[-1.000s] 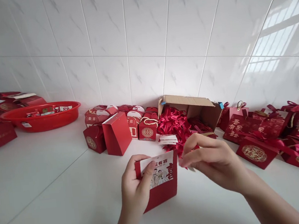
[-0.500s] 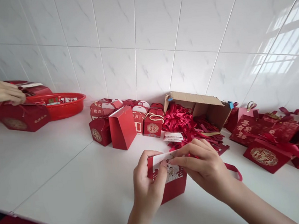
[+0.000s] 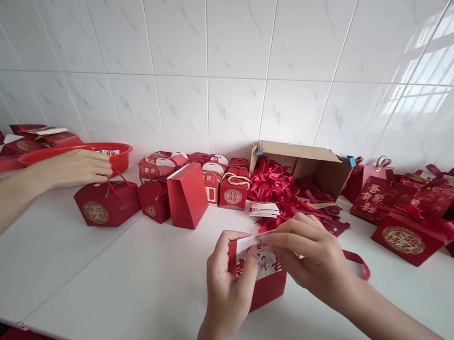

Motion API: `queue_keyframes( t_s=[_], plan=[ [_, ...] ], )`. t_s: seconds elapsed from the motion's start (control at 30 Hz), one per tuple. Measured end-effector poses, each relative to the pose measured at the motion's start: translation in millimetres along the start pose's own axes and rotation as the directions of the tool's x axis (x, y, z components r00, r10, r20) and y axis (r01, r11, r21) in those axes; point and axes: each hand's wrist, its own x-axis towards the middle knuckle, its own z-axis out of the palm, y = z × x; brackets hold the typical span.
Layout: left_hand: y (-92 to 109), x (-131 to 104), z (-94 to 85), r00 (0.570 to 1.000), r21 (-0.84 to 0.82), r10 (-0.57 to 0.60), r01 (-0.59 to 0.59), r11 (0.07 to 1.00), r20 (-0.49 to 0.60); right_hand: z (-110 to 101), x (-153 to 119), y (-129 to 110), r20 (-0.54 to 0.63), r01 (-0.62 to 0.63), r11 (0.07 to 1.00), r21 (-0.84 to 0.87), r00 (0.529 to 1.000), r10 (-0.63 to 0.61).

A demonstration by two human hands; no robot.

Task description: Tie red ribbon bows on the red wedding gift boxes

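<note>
Wall: white marbled tiles point(image 3: 238, 44) behind a white tabletop point(image 3: 112, 279).
Cardboard carton: open brown box point(image 3: 302, 154), shiny red ribbons point(image 3: 270, 179) spilling out.
Basin: round red plastic tub point(image 3: 122, 159), partly behind a co-worker's hand point(image 3: 80, 166), which is at a red hexagonal box point(image 3: 107, 204).
Held box: red card box with white printed card point(image 3: 266, 290), front centre; left hand point(image 3: 230, 280) grips its left side, right hand point(image 3: 308, 248) pinches its top edge.

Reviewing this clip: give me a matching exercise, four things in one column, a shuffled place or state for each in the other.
1. Cardboard box
2. Red basin
3. White cards
4. Left hand

A. Stacked beside red ribbons
B. Gripping a red gift box
C. Open, ribbons inside
D. Partly hidden behind another person's hand

Pairs: 1-C, 2-D, 3-A, 4-B
</note>
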Motion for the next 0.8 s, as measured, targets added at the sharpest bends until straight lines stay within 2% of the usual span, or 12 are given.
queue_keyframes(
  t_s=[0.1, 0.17, 0.23, 0.3, 0.37, 0.4, 0.47, 0.57, 0.63, 0.73, 0.8],
  plan=[
    [1, -1, 0.1, 1.000, -0.007, -0.013, 0.014, 1.000, 0.016, 0, 2, 0, -0.100, -0.075, 0.997, 0.005, 0.992, 0.075],
    [1, -1, -1.6, 0.999, -0.017, -0.005, 0.005, 1.000, 0.038, 1, 3, 3, -0.115, -0.161, 0.986, 0.043, 0.980, 0.165],
    [1, 0, -4.9, 0.996, -0.015, 0.021, -0.020, 1.000, 0.085, 2, 3, 6, -0.018, -0.282, 0.944, 0.172, 0.957, 0.289],
    [-2, 0, -8.6, 0.984, 0.006, 0.050, -0.051, 0.999, 0.169, 6, 1, 9, 0.134, -0.405, 0.848, 0.342, 0.914, 0.383],
    [-6, 0, -11.0, 0.971, 0.071, 0.050, -0.068, 0.995, 0.235, 11, -1, 10, 0.201, -0.481, 0.750, 0.454, 0.875, 0.440],
    [-9, 0, -11.1, 0.971, 0.132, 0.047, -0.079, 0.988, 0.233, 13, -2, 9, 0.197, -0.495, 0.722, 0.484, 0.865, 0.461],
    [-16, 0, -9.4, 0.986, 0.301, 0.083, -0.124, 0.946, 0.145, 18, -4, 8, 0.149, -0.495, 0.705, 0.508, 0.857, 0.494],
    [-21, 0, -5.6, 0.974, 0.529, 0.228, -0.189, 0.828, -0.010, 21, -6, 7, 0.090, -0.464, 0.719, 0.518, 0.865, 0.494],
    [-19, 1, -6.8, 0.972, 0.569, 0.235, -0.210, 0.795, 0.030, 20, -6, 8, 0.058, -0.430, 0.737, 0.522, 0.879, 0.473],
    [-11, 3, -17.9, 0.978, 0.563, 0.150, -0.207, 0.800, 0.147, 15, -5, 11, 0.029, -0.406, 0.765, 0.500, 0.891, 0.453],
    [-5, 4, -29.9, 0.983, 0.563, 0.085, -0.162, 0.810, 0.162, 11, -3, 12, 0.014, -0.400, 0.783, 0.477, 0.894, 0.448]
  ],
)
